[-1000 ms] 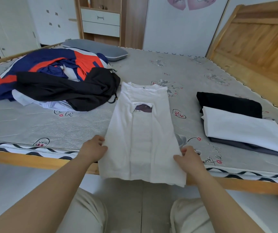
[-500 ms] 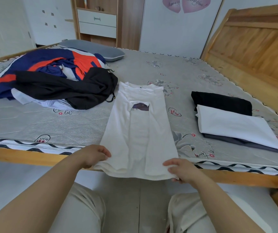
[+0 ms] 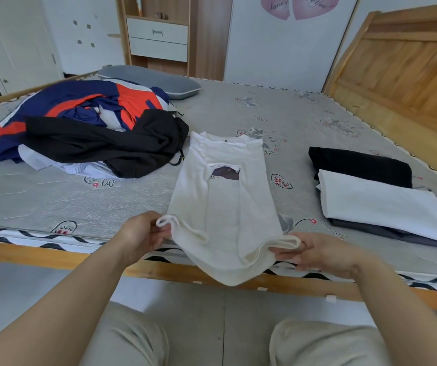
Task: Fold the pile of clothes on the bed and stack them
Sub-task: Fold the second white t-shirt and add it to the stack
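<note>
A white T-shirt lies lengthwise on the bed, its sides folded in and a dark print showing near the collar. My left hand pinches its near left corner and my right hand pinches the near right corner; the hem is lifted off the mattress and sags between them. An unfolded pile of navy, orange, white and black clothes sits at the left. At the right is a stack of folded clothes: a white piece on top, black and dark grey pieces under it.
The grey patterned mattress has a wooden frame rail along its near edge. A grey pillow lies at the back, a wooden headboard stands at the right, and a cabinet with drawers is behind the bed. My knees show below.
Both hands went from resting at the shirt's bottom edge to gripping its corners and lifting the hem up off the bed edge. The pile and the stack have not moved.
</note>
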